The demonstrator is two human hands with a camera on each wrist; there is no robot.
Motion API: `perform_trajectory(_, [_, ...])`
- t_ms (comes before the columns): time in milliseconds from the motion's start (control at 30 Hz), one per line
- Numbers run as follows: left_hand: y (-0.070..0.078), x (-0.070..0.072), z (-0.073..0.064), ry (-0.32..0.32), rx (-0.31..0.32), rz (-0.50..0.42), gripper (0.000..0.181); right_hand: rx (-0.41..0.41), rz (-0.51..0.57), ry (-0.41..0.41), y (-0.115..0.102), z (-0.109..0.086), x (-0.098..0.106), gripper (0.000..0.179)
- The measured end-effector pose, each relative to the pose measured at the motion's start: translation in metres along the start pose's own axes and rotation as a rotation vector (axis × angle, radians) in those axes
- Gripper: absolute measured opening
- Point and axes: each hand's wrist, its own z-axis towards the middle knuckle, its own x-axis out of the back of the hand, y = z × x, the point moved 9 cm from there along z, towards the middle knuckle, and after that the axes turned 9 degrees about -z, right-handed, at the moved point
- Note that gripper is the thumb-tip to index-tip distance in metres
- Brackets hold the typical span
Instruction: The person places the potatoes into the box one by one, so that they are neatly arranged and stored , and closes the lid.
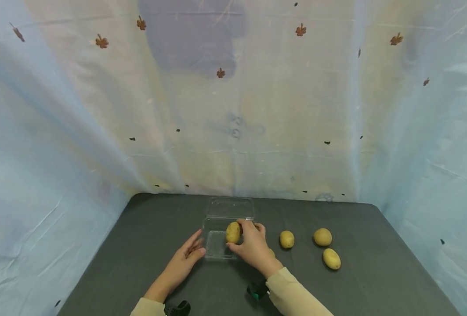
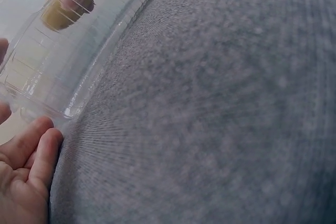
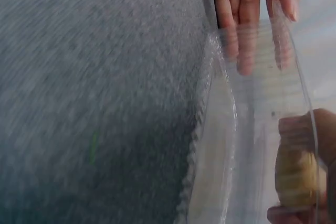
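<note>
A clear plastic clamshell container (image 1: 217, 250) stands on the table with its lid (image 1: 231, 207) tipped back. My right hand (image 1: 254, 246) grips a potato (image 1: 233, 232) between thumb and fingers, over the container's tray. Through the clear wall (image 3: 236, 129), the right wrist view shows the held potato (image 3: 295, 179) and the fingertips around it. My left hand (image 1: 182, 264) is at the container's left side, fingers extended along the wall. In the left wrist view its fingers (image 2: 46, 153) are right at the container's lower corner.
To the right lie a potato (image 1: 286, 239) near my right hand and two more farther off, one potato (image 1: 322, 237) behind the other potato (image 1: 331, 259). A yellow edge (image 1: 272, 252) peeks out behind my right wrist. Patterned curtains (image 1: 233, 109) surround the dark table (image 1: 154, 228).
</note>
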Motion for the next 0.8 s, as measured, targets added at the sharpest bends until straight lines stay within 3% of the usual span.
perform_trajectory(600, [-0.004, 0.002, 0.002, 0.015, 0.024, -0.006, 0.061, -0.019, -0.060, -0.127, -0.006, 0.006, -0.015, 0.069])
perform_trajectory(800, [-0.004, 0.001, 0.002, -0.001, 0.013, -0.014, 0.061, 0.006, -0.088, -0.151, -0.008, 0.006, -0.015, 0.058])
